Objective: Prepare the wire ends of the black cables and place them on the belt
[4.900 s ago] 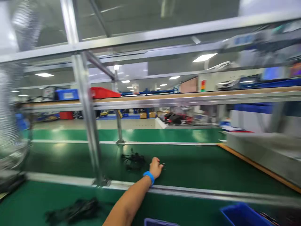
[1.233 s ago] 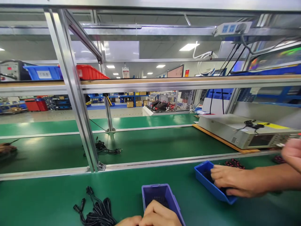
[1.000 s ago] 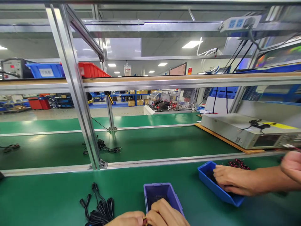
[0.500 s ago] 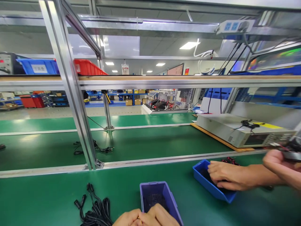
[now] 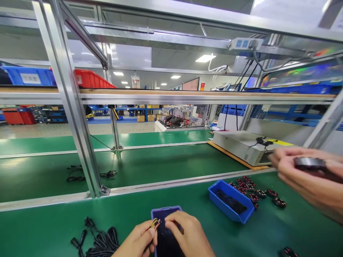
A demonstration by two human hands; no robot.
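Observation:
Low in the head view, my left hand (image 5: pixel 140 237) pinches a bundle of thin wires (image 5: pixel 154 224) with yellow and reddish ends pointing up. My right hand (image 5: pixel 189 232) is beside them, thumb and forefinger drawn together close to the wire tips; whatever is between these fingers is too small to make out. Both hands are over a purple bin (image 5: pixel 165 208), whose dark contents are partly hidden by them. To the left of my left hand lies a coil of black cables (image 5: pixel 103 242) with connector ends.
A co-worker's hands (image 5: pixel 302 175) hold a dark round part (image 5: pixel 309 163) at right. Below is a blue bin (image 5: pixel 227 213) with black pieces, beside several black-and-red round parts (image 5: pixel 245 185). A metal upright (image 5: pixel 77 135) rises at left; a grey instrument (image 5: pixel 235 144) stands behind.
My hands have moved apart and up, exposing the wires. The co-worker's hand has left the blue bin, and both hands now hold the round part. The view has shifted right.

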